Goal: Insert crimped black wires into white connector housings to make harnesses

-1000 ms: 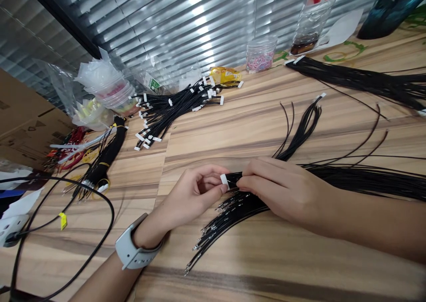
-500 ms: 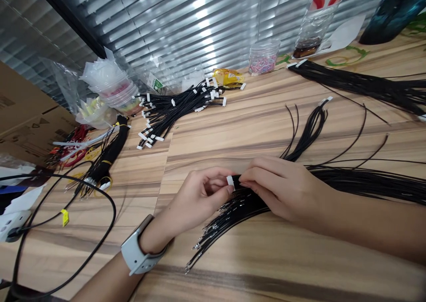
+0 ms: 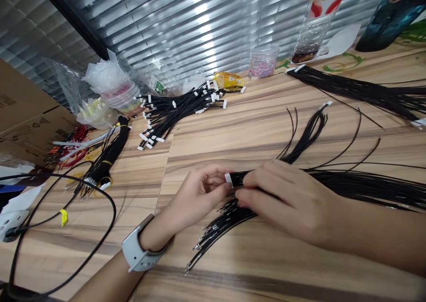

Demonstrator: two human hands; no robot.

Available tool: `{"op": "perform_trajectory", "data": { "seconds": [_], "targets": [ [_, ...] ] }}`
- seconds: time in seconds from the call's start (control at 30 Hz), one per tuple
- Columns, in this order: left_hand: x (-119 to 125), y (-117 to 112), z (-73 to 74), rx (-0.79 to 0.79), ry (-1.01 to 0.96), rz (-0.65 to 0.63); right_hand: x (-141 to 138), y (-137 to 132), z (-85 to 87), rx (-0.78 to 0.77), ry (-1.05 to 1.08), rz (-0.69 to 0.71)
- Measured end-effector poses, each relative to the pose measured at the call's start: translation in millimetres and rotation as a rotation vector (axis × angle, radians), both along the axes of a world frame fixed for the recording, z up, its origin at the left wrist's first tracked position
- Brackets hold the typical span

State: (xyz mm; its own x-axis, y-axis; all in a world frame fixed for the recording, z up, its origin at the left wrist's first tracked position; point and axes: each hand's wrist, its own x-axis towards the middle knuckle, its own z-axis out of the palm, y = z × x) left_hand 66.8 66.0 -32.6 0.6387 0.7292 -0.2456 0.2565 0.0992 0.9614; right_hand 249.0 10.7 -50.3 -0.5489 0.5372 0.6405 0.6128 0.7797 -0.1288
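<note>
Pinched between the thumb and fingers of my left hand [image 3: 208,189] is a small white connector [image 3: 228,180], with black wires running from it to the right. My right hand [image 3: 286,195] bends over these wires, its thumb and fingertips close together. Whatever lies between those fingertips is hidden. Beneath both hands, a thick bundle of loose black wires [image 3: 216,231] fans out toward the lower left, its ends tipped with bare metal terminals. The rest of the bundle passes under my right hand and off to the right.
A pile of black cables with white connectors [image 3: 179,107] lies at the back. Another cable bundle [image 3: 349,87] is at the back right, near a plastic bottle [image 3: 313,31] and a jar of small colored bits [image 3: 263,62]. At left are a tied wire bundle [image 3: 111,153] and a looped black cord [image 3: 115,213].
My right hand has shifted slightly away from the connector, its thumb lower over the loose wires. The left hand keeps hold of the connector in nearly the same place.
</note>
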Motion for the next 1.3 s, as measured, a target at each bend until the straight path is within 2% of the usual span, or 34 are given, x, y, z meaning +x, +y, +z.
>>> {"op": "perform_trajectory", "data": {
  "seconds": [0.1,0.2,0.43,0.53,0.7,0.9,0.97,1.1,1.23,1.3],
  "targets": [
    [-4,4,3.1,0.008,0.066,0.047,-7,-11,-1.2,-0.079,-0.096,0.081],
    [-9,6,6.5,0.074,0.098,0.058,-11,-15,-6.1,-0.135,-0.16,0.046],
    [-12,9,6.2,0.073,0.117,0.041,-2,-3,-8.5,-0.061,-0.29,-0.018],
    [-12,11,6.5,0.037,0.085,0.104,0,0,-10.0,-0.121,-0.231,0.003],
    [-15,15,7.4,-0.066,0.014,0.15,2,3,-10.0,-0.189,0.009,-0.004],
    [-18,19,7.7,-0.011,0.086,0.159,5,5,-6.2,-0.275,0.042,-0.033],
    [-18,19,8.2,0.003,0.099,0.166,4,3,-5.3,-0.256,0.0,-0.042],
    [-16,19,8.8,0.0,0.096,0.153,-2,-5,1.9,-0.075,-0.119,-0.076],
    [-15,19,6.2,0.037,0.085,0.137,-12,-18,12.4,-0.124,-0.193,0.071],
    [-16,21,4.3,0.083,0.107,0.095,-17,-20,13.2,-0.129,-0.218,0.08]
  ]
}}
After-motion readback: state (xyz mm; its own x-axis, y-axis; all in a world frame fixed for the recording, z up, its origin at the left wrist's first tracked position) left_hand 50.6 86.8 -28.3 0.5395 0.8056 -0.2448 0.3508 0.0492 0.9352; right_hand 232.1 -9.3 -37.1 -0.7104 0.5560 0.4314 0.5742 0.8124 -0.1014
